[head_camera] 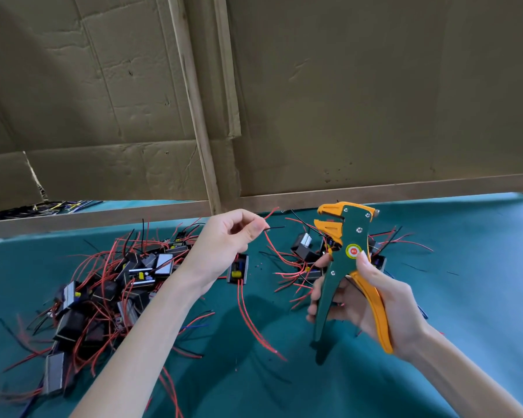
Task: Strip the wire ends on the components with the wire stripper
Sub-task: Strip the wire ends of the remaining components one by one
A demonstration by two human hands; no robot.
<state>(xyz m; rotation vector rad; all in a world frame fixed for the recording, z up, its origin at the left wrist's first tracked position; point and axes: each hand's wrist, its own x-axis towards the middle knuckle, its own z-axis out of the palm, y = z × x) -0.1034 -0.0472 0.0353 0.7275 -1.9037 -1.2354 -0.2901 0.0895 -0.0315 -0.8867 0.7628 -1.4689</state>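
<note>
The left hand [227,236] pinches a black wire [277,227] near its tip, its component [238,269] just below, over the tabletop [465,297]. The right hand [369,303] grips the stripper [352,236], jaws apart, nearby. I'd feed the tip in straight and shallow, then squeeze.

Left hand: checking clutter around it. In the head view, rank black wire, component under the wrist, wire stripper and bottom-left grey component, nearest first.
1. black wire, pinched by the left hand.
2. component, just below the wrist.
3. wire stripper, to the right, gripped by the right hand.
4. grey component, bottom left of the table.
</note>
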